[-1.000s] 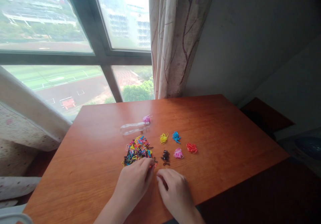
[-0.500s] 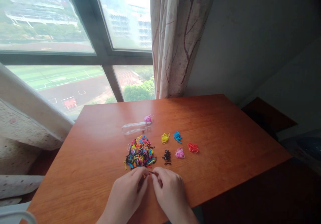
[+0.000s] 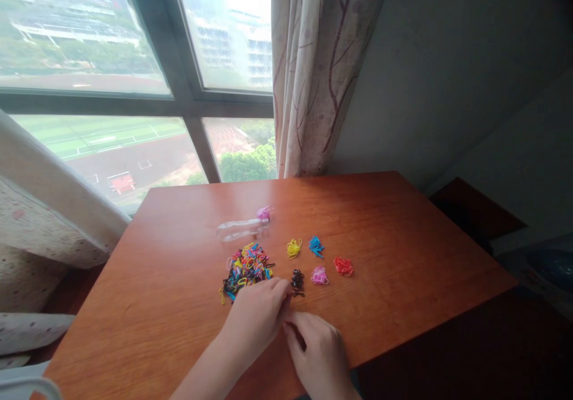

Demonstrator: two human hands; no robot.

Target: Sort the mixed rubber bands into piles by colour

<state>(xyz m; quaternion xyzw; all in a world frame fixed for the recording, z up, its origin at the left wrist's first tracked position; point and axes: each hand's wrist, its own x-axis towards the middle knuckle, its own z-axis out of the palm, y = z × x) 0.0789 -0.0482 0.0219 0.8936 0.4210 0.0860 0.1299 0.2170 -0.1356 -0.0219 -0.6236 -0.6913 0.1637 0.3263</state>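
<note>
Wooden table, left hand now nearer black bands, contact unclear.

1. A furnished room, likely in a home or a dormitory; which of the two cannot be told.
2. A cloth curtain with a branch pattern hangs beside a large framed window, a domestic touch.
3. A glossy wooden desk stands by the window, near a plain, shadowed wall.
4. The outlook down on a green sports field, treetops and pale buildings points to an upper floor.
</note>
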